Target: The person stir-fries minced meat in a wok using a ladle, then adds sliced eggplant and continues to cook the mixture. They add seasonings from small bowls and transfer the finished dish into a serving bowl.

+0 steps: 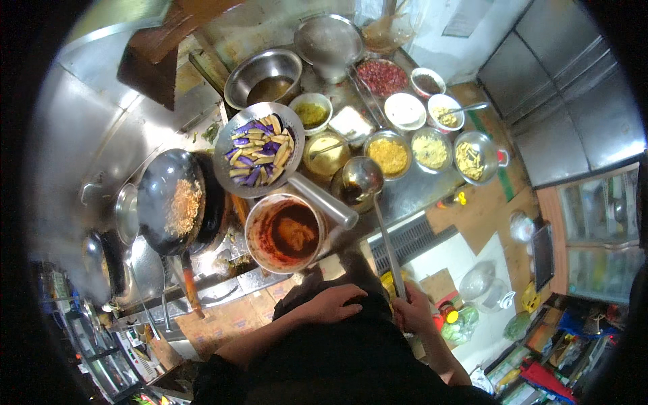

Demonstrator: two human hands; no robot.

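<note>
My right hand (412,308) is closed around the handle of a metal ladle (360,174), whose bowl hangs over a container beside the seasoning bowls. My left hand (334,304) rests by my dark clothing with the fingers slightly apart, holding nothing. A perforated strainer (299,172) with cut eggplant (260,149) lies over the counter, its thick metal handle pointing towards me. Below it stands a white bucket (249,238) with reddish sauce or oil inside. At the left, a black wok (152,202) with a wooden handle holds noodle-like food (184,207); vapour hangs near it.
Several seasoning bowls (389,154) stand on the metal counter, with a large steel bowl (235,93) behind them. More ladles and a second wok (96,258) are at the left. A floor grate (410,245), plastic bags (478,281) and a glass-door cabinet (600,212) are at the right.
</note>
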